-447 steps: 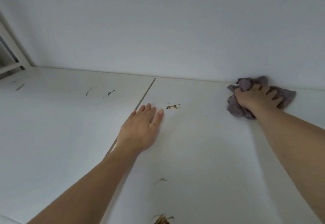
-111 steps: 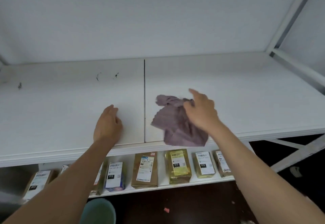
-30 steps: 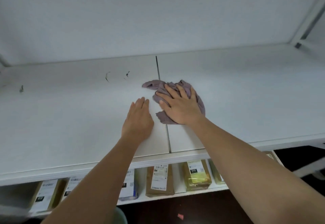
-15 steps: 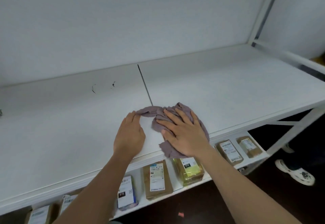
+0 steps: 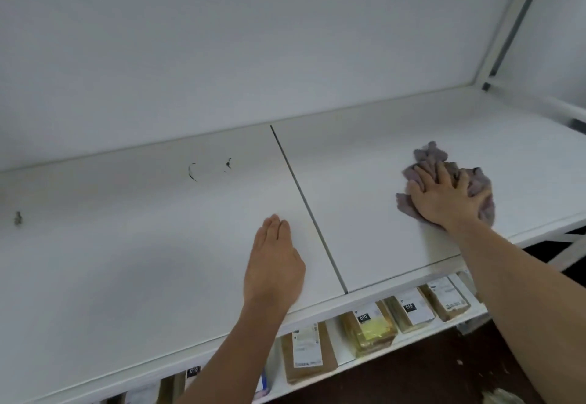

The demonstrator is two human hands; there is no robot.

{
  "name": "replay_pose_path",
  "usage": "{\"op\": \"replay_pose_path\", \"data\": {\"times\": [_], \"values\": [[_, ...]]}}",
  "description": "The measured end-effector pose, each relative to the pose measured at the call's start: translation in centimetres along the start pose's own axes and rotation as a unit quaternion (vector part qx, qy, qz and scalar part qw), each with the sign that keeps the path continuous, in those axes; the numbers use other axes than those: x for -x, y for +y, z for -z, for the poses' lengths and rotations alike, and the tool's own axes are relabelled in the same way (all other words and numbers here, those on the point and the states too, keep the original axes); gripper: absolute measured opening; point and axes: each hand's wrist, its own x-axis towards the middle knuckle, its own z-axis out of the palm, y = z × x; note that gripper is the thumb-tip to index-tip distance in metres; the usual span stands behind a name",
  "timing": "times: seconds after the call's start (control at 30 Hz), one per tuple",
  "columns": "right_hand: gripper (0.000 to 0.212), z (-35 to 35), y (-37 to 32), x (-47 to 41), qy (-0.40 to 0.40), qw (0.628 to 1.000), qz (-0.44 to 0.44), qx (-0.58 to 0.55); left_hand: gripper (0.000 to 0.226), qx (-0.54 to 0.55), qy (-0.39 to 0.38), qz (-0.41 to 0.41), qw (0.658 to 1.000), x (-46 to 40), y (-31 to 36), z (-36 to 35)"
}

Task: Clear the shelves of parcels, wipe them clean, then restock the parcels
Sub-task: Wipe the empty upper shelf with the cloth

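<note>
A white shelf (image 5: 126, 261) stretches across the view with no parcels on it. My right hand (image 5: 444, 195) presses flat on a crumpled purple-grey cloth (image 5: 480, 181) on the shelf's right panel, fingers spread. My left hand (image 5: 274, 261) rests flat on the left panel near the front edge, just left of the dark seam (image 5: 304, 200) between the panels. Several brown and yellow labelled parcels (image 5: 309, 351) lie on the lower shelf below.
Dark scuff marks (image 5: 193, 172) and a small speck (image 5: 18, 218) show on the left panel. A white wall stands behind the shelf. A white upright post (image 5: 504, 23) frames the right end. Dark floor (image 5: 428, 372) lies below.
My right hand has slid the cloth from beside the seam out to the right panel. My left hand stays flat near the seam.
</note>
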Motion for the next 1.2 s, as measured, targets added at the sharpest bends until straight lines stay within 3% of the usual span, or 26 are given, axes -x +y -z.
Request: {"op": "replay_pose_path", "data": {"times": [0.2, 0.33, 0.4, 0.53, 0.67, 0.77, 0.83, 0.93, 1.03, 1.1, 1.2], "values": [[0.050, -1.8, -10.4, 6.1, 0.016, 0.966, 0.255, 0.020, 0.053, 0.015, -0.008, 0.003, 1.000, 0.1, -0.1, 0.4], [0.058, -1.7, -6.3, 6.2, 0.002, 0.928, 0.372, -0.003, 0.049, 0.047, 0.001, 0.015, 0.999, 0.1, -0.3, 0.7], [0.065, -1.4, -2.2, 3.7, 0.032, 0.939, 0.343, -0.009, 0.047, 0.050, 0.005, 0.021, 0.998, 0.2, -0.1, 0.8], [0.058, 0.1, 5.2, -2.5, 0.052, 0.989, 0.136, -0.026, 0.047, 0.044, 0.009, 0.031, 0.998, 0.1, 0.0, 0.5], [0.054, 0.9, 3.7, -6.1, 0.028, 0.999, 0.035, -0.007, 0.048, 0.018, 0.019, 0.054, 0.998, -0.3, 0.7, 0.3], [0.056, 0.8, -0.6, -8.2, 0.012, 0.998, 0.067, 0.004, 0.046, -0.008, 0.026, 0.085, 0.996, -0.6, 1.5, 0.4], [0.052, 0.3, -4.2, -7.9, 0.005, 0.989, 0.146, -0.007, 0.035, -0.028, 0.040, 0.136, 0.989, -1.1, 3.0, 0.3], [0.048, -0.9, -8.5, -4.8, 0.034, 0.944, 0.329, -0.002, 0.027, -0.043, 0.078, 0.241, 0.967, -4.3, 7.6, -0.1], [0.045, -1.0, -8.2, -4.7, 0.019, 0.897, 0.443, -0.009, 0.026, 0.019, 0.103, 0.233, 0.967, -7.7, 12.1, -2.0], [0.046, -0.2, -5.9, -8.8, 0.012, 0.902, 0.430, -0.024, 0.028, 0.039, 0.099, 0.204, 0.973, -9.6, 14.4, -3.4], [0.048, 1.6, 0.3, -16.3, 0.027, 0.946, 0.323, -0.019, 0.032, 0.023, 0.066, 0.159, 0.985, -12.5, 16.3, -5.2]]}}
